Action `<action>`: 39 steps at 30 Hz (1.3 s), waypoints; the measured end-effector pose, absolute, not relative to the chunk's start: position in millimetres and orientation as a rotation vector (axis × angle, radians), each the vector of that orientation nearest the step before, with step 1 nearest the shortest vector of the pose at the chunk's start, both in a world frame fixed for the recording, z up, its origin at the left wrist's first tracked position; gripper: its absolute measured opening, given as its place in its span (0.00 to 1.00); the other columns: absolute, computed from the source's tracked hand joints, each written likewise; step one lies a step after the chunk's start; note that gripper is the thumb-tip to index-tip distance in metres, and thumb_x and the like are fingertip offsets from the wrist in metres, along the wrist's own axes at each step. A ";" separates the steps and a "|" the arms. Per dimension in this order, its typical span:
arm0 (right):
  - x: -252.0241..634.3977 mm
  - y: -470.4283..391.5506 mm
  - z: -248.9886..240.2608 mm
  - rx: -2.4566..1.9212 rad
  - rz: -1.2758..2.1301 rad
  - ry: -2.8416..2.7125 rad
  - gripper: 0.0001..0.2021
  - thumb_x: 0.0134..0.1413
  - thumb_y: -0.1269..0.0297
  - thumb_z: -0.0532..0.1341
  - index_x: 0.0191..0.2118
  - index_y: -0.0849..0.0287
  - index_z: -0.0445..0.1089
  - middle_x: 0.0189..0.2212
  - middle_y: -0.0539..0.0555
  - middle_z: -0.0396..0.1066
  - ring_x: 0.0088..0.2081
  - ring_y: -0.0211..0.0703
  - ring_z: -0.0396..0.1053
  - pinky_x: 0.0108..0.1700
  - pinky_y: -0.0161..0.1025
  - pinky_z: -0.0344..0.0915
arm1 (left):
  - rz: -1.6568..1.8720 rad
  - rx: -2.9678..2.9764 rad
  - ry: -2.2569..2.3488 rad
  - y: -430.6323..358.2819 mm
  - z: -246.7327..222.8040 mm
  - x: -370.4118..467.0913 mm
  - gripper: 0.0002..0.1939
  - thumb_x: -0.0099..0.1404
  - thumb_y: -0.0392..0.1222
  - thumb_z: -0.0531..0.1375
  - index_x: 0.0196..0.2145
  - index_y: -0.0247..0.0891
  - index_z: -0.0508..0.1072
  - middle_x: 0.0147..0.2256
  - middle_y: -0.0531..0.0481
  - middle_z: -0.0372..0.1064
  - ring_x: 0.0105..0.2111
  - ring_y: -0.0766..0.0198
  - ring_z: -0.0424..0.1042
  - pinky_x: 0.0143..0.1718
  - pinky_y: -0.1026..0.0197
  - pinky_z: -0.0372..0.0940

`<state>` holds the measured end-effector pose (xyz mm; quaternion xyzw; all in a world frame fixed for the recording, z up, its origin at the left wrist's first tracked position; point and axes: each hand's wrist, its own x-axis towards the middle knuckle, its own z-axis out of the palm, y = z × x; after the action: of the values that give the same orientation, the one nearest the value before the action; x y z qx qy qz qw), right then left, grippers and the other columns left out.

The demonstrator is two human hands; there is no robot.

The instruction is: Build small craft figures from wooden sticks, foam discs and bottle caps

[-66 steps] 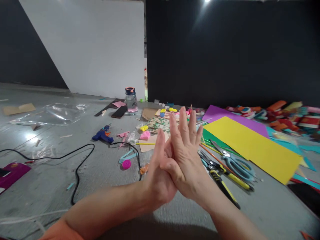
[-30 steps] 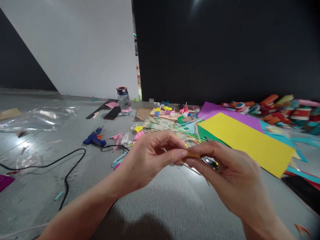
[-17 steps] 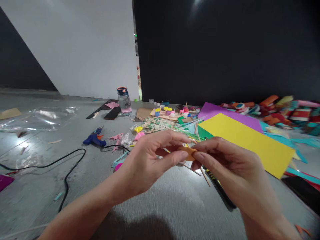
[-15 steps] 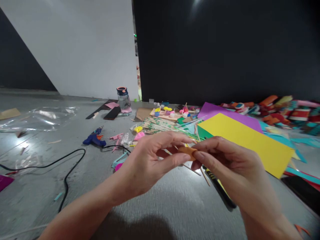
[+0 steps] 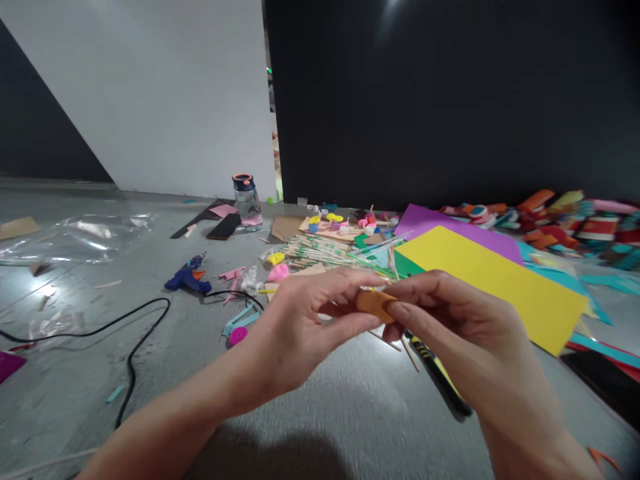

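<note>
A small orange piece (image 5: 375, 305), looking like rolled or bent craft foam, is held between both hands above the grey table. My left hand (image 5: 317, 327) curls around its left end, thumb below and fingers above. My right hand (image 5: 450, 327) pinches the right end between thumb and fingers. The fingers hide part of the piece. Beneath the right hand lies a black and yellow utility knife (image 5: 440, 377), with thin wooden sticks (image 5: 411, 353) beside its tip.
A blue glue gun (image 5: 189, 277) with a black cord lies left. Behind the hands are bundled skewers (image 5: 320, 250), a water bottle (image 5: 246, 203) and a yellow sheet (image 5: 490, 280) over a purple one (image 5: 460, 233). A dark phone-like slab (image 5: 603, 380) rests at right.
My left fingers and thumb have shifted slightly, exposing more of the orange piece, which appears turned a little. My right hand keeps its pinch, almost unmoved.
</note>
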<state>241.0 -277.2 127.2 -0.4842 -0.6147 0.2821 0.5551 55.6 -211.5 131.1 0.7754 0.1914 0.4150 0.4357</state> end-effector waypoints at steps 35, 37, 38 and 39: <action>249.5 -264.1 126.0 -1.139 0.940 -1.406 0.07 0.59 0.60 0.67 0.37 0.58 0.73 0.28 0.49 0.73 0.27 0.34 0.70 0.28 0.32 0.70 | 0.912 1.723 0.483 -198.9 123.4 63.8 0.10 0.65 0.36 0.65 0.45 0.39 0.76 0.40 0.51 0.79 0.38 0.66 0.78 0.41 0.65 0.73; 251.6 -261.9 126.3 -1.150 0.940 -1.419 0.08 0.60 0.59 0.66 0.37 0.58 0.74 0.28 0.50 0.73 0.26 0.34 0.70 0.28 0.31 0.70 | 0.933 1.767 0.485 -197.8 121.4 66.0 0.08 0.65 0.35 0.64 0.43 0.38 0.77 0.38 0.51 0.79 0.37 0.66 0.78 0.40 0.65 0.73; 252.7 -260.7 126.5 -1.154 0.932 -1.427 0.09 0.60 0.58 0.66 0.37 0.58 0.74 0.28 0.50 0.73 0.26 0.34 0.70 0.28 0.31 0.69 | 0.939 1.789 0.491 -197.4 120.4 67.2 0.06 0.65 0.35 0.64 0.41 0.38 0.77 0.37 0.51 0.79 0.36 0.67 0.77 0.39 0.65 0.73; 253.9 -259.5 126.6 -1.156 0.921 -1.431 0.09 0.60 0.58 0.66 0.36 0.59 0.74 0.27 0.50 0.73 0.26 0.34 0.70 0.27 0.31 0.69 | 0.938 1.813 0.500 -197.0 119.6 68.3 0.06 0.65 0.35 0.64 0.41 0.37 0.77 0.37 0.51 0.78 0.35 0.67 0.77 0.39 0.65 0.73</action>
<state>253.9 -259.5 126.6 -0.4815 -0.5959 0.3836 0.5157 68.3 -197.0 119.6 0.7488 0.2063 0.3873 0.4968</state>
